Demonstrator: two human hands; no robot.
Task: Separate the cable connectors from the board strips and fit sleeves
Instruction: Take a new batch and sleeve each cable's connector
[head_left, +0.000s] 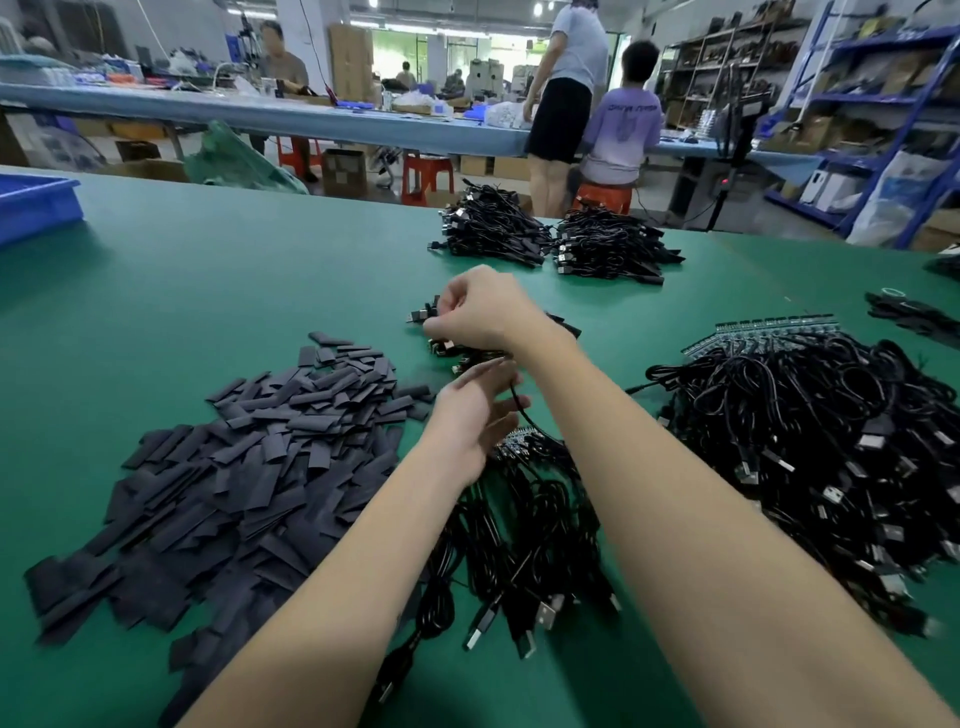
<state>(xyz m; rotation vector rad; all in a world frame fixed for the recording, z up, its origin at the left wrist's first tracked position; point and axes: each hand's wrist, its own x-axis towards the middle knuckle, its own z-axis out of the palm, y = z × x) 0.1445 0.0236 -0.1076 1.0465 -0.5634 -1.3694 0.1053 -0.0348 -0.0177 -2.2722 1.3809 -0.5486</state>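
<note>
My right hand (480, 312) reaches forward over a small cluster of sleeved black cables (563, 326) and pinches one of them with curled fingers. My left hand (472, 415) is below it, blurred, with a thin black cable (519, 408) running across its fingers. Just under that hand lies a bundle of black USB cables (524, 540) attached to a board strip (511, 441). A wide heap of flat black sleeves (249, 467) covers the green table (218, 291) on the left.
A large pile of cables on board strips (810, 447) lies at the right. Two stacks of black cables (561, 234) sit at the table's far edge. A blue tray (31, 205) stands far left. People work at a bench (311, 111) behind.
</note>
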